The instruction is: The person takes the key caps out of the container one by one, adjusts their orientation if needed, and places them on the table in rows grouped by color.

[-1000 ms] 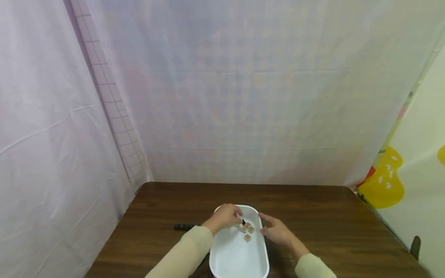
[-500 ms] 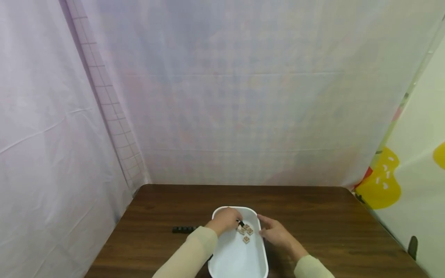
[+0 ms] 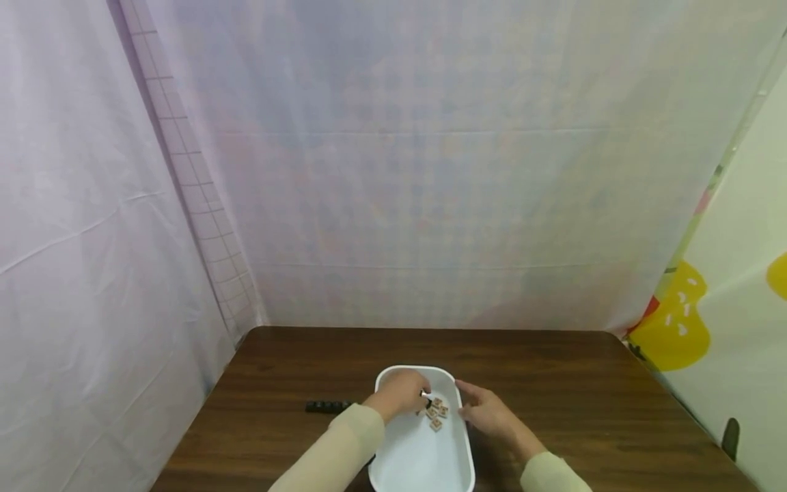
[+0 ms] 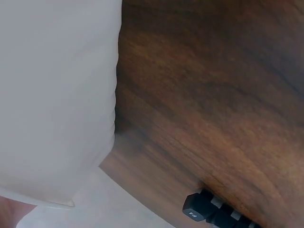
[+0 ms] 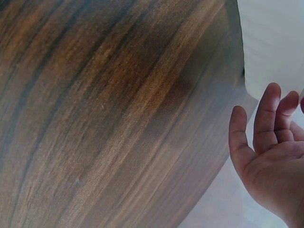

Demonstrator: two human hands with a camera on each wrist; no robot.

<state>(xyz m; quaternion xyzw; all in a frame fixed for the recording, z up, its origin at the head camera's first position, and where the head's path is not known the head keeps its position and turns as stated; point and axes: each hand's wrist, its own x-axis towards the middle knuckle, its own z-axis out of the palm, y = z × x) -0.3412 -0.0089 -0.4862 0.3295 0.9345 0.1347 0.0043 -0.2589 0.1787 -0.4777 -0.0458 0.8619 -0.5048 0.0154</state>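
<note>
A white rectangular tray (image 3: 424, 465) stands on the table. My left hand (image 3: 399, 393) reaches over its left rim and pinches a small black-and-white piece (image 3: 427, 398) inside; its kind I cannot tell. Several small brown-and-beige square pieces (image 3: 436, 424) lie on the tray floor just right of those fingers. My right hand (image 3: 486, 408) touches the tray's right rim with its fingers and thumb. In the right wrist view, the right hand's fingers (image 5: 266, 114) are loosely extended beside the tray wall (image 5: 273, 42). Only a bit of the left hand shows in the left wrist view, below the tray wall (image 4: 57, 95).
A row of black keycaps (image 3: 327, 406) lies on the brown wooden table (image 3: 277, 369), left of the tray and partly behind the left sleeve (image 3: 338, 447). White curtains (image 3: 430, 205) hang behind the table and at the left. A yellow-patterned cloth (image 3: 676, 328) hangs on the right.
The left hand has lowered into the tray and turned, and the piece in its fingers now shows a white part. The brown pieces near it have shifted slightly. The right hand stays at the rim.
</note>
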